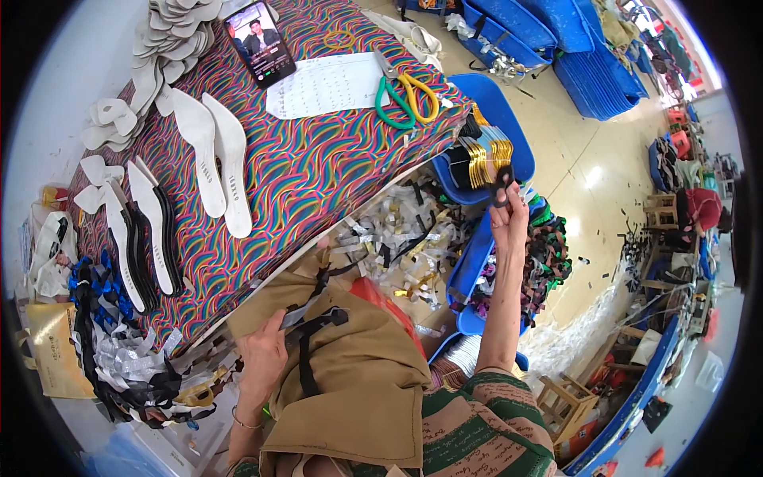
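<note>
My left hand [261,356] presses on a tan cloth [362,389] across my lap, its fingers on a black strap [316,326] lying on that cloth. My right hand [509,219] is stretched out to the right, pinching a small black piece [501,181] just above a blue bin [486,103] that holds a stack of black and gold pieces [479,159]. White shoe insoles [216,155] lie on the table with the multicoloured wavy cloth [318,167].
A phone [260,41], a paper sheet [327,84] and green and yellow scissors [405,97] lie on the table. Silver and black scraps [401,238] heap below its edge. A second blue bin [469,270] holds dark straps. Blue crates [548,32] and wooden stools [568,397] stand around.
</note>
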The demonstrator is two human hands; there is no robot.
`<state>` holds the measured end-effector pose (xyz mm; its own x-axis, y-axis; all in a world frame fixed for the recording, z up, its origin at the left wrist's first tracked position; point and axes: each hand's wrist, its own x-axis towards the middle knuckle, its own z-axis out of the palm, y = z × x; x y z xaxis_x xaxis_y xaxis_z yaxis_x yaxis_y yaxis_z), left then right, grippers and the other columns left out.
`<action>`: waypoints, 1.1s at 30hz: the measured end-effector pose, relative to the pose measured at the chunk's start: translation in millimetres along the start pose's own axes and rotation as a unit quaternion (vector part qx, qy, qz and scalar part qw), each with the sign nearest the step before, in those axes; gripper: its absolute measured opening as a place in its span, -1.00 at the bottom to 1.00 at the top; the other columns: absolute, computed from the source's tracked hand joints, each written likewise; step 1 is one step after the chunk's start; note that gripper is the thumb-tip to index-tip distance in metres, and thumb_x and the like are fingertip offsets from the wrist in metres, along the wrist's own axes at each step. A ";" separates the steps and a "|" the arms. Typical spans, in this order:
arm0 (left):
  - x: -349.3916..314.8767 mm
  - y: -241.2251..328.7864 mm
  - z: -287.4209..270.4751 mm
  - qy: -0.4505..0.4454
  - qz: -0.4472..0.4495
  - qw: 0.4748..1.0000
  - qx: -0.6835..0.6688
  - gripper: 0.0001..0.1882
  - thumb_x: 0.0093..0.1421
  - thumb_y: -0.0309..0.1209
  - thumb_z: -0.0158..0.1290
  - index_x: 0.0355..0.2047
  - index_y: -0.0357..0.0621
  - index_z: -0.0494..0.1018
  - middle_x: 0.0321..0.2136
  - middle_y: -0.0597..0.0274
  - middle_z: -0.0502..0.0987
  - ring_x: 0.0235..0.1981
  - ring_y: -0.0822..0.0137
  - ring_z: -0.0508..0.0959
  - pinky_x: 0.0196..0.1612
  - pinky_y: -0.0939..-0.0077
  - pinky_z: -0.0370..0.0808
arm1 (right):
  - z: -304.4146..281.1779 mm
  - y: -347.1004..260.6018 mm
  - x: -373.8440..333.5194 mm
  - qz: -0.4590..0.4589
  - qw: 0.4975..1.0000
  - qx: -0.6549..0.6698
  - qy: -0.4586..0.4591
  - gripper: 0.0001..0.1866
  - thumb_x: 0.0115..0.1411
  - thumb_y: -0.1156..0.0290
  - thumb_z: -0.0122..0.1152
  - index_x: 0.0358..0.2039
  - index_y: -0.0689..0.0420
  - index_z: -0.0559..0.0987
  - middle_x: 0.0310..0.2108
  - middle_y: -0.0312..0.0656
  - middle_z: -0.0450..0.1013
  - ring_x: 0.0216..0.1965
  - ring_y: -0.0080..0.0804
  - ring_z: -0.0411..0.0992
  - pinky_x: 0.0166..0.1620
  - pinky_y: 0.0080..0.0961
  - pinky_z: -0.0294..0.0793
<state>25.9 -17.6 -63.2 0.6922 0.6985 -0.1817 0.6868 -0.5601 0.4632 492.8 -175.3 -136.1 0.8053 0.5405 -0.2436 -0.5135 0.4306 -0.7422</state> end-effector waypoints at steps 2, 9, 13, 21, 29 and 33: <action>2.1 2.0 1.8 -0.001 -0.006 1.000 -0.022 -0.60 0.03 -0.61 0.07 -0.06 -0.14 0.46 -0.35 -0.01 0.58 -0.41 -0.03 0.57 -0.33 0.14 0.46 | 11.4 -7.6 -10.9 0.011 0.999 0.013 -0.050 -0.73 0.24 0.45 0.09 -0.03 0.10 0.46 -0.56 -0.36 0.34 -0.76 -0.75 -0.01 -0.71 -0.74 -0.01; 3.8 7.3 -0.4 -0.054 -0.013 0.997 -0.054 -0.59 0.02 -0.56 0.11 -0.06 -0.13 0.46 -0.35 -0.03 0.58 -0.43 -0.03 0.58 -0.35 0.15 0.47 | 54.0 -20.3 -32.3 0.004 0.990 -0.043 -0.133 -0.46 0.12 0.55 0.04 0.17 0.18 0.37 -0.69 -0.42 0.18 -0.76 -0.69 0.09 -0.68 -0.73 0.02; 1.1 11.3 0.7 -0.047 -0.005 0.991 -0.121 -0.62 0.01 -0.43 0.24 -0.11 -0.17 0.51 -0.42 -0.03 0.58 -0.47 0.06 0.58 -0.40 0.22 0.48 | 75.3 -24.1 -29.2 -0.015 0.977 -0.154 -0.149 -0.48 0.10 0.54 0.08 0.13 0.20 0.43 -0.72 -0.39 0.23 -0.77 -0.67 0.16 -0.65 -0.71 0.14; 6.5 21.3 -8.0 -0.137 -0.137 0.885 -0.423 -0.77 0.11 -0.41 0.25 -0.25 -0.27 0.57 -0.60 0.34 0.51 -0.63 0.56 0.41 -0.54 0.61 0.34 | 181.2 -42.0 -6.5 -0.126 0.871 -0.440 -0.180 -0.66 0.25 0.38 0.13 0.01 0.22 0.55 -0.53 -0.31 0.50 -0.51 -0.59 0.45 -0.46 -0.60 0.36; -3.7 21.2 -32.3 -0.074 -0.173 0.762 -0.620 -0.88 0.15 -0.58 0.17 -0.27 -0.27 0.57 -0.64 0.41 0.47 -0.67 0.67 0.35 -0.63 0.75 0.18 | 167.7 21.7 -62.0 -0.296 0.744 -0.586 -0.129 -0.77 0.15 0.53 0.27 -0.15 0.20 0.62 -0.32 -0.20 0.60 -0.39 -0.62 0.48 -0.36 -0.69 0.41; -5.4 27.4 -38.7 -0.104 -0.143 0.787 -0.591 -0.89 0.15 -0.58 0.18 -0.29 -0.29 0.57 -0.61 0.37 0.50 -0.65 0.64 0.40 -0.62 0.76 0.23 | 124.6 81.8 -98.7 -0.013 0.790 -0.517 -0.330 -0.77 0.13 0.56 0.23 -0.17 0.16 0.63 -0.21 -0.23 0.58 -0.37 -0.68 0.47 -0.42 -0.71 0.39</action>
<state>32.4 -19.5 -16.0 0.6528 0.5640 -0.5058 0.2206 0.4972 0.8391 334.3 -103.4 -95.0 0.3078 0.9468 -0.0939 0.2911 -0.1877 -0.9381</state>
